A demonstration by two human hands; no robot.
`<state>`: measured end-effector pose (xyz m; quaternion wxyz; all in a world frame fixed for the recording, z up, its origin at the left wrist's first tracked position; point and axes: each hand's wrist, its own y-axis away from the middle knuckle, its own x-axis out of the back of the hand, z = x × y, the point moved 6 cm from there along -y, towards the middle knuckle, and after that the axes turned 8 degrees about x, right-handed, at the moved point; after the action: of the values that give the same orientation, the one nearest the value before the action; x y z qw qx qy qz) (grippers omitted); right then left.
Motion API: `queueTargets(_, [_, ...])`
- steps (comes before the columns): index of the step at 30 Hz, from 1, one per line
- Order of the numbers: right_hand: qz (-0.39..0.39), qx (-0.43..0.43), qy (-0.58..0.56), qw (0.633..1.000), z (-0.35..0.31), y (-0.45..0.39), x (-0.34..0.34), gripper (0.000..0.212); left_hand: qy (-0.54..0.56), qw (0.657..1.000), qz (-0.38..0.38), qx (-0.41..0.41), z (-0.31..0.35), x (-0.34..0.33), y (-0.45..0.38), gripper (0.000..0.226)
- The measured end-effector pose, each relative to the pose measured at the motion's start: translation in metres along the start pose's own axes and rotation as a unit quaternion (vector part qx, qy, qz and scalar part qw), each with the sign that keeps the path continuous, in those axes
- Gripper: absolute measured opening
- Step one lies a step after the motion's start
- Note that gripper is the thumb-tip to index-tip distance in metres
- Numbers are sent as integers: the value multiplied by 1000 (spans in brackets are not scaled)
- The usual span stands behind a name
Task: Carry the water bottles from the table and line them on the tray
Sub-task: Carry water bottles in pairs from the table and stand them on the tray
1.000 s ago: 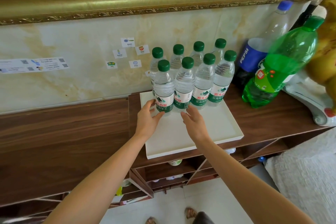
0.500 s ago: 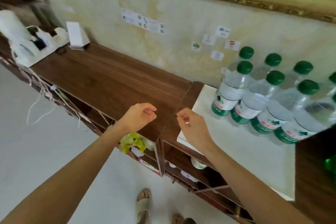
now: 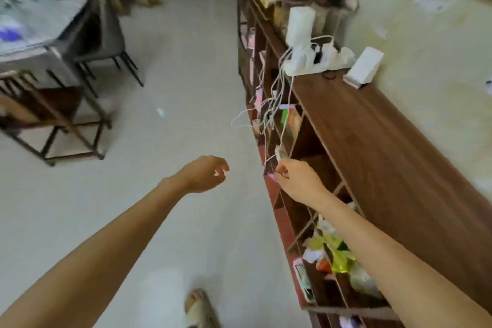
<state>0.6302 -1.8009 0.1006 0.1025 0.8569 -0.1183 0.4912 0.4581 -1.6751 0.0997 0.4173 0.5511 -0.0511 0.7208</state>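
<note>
No water bottle and no tray is in view at this moment. My left hand (image 3: 205,173) hangs over the pale floor with its fingers loosely curled and nothing in it. My right hand (image 3: 298,181) is beside the front edge of the long wooden shelf unit (image 3: 372,141), fingers loosely curled, holding nothing. A grey table (image 3: 45,21) stands at the far left, blurred, with small items on it that I cannot make out.
A white power strip (image 3: 316,60) with dangling cables sits on the shelf top, next to a white box (image 3: 363,66). Dark-framed chairs (image 3: 53,114) stand at the left. The shelf's cubbies hold assorted packets. The pale floor (image 3: 186,88) runs between table and shelf.
The view has swung left, away from the tray and its bottles, which have left the frame. Both hands came off the bottles and now hang empty over the floor.
</note>
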Motion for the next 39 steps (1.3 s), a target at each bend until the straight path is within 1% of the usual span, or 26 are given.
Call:
queueTargets(3, [-17, 59, 7, 998, -68, -90, -31, 19, 7, 998, 36, 46, -82, 51, -11, 28])
queueTargets(8, [-55, 107, 3, 993, -174, -222, -73, 18, 10, 991, 71, 113, -201, 141, -26, 32])
queueTargets(11, [-65, 126, 3, 990, -224, -291, -89, 18, 21, 984, 97, 147, -258, 189, -42, 32])
queueTargets(14, [-73, 146, 6, 987, -257, -360, -104, 17, 27, 979, 109, 168, -310, 225, -74, 31])
queueTargets(20, [-94, 180, 9, 979, -286, -518, -126, 15, 33, 972, 113, 203, -391, 291, -177, 32])
queueTargets(26, [-113, 201, 9, 973, -311, -695, -113, 17, 53, 963, 123, 234, -441, 384, -295, 32])
queueTargets(29, [-114, 199, 6, 973, -319, -777, -100, 18, 52, 963, 127, 233, -460, 431, -358, 32])
queueTargets(33, [-130, 199, 4, 971, -323, -880, -102, 18, 42, 966, 121, 226, -495, 482, -453, 31])
queueTargets(39, [-107, 175, -6, 979, -324, -1059, -100, 18, 22, 976, 107, 189, -556, 566, -627, 31])
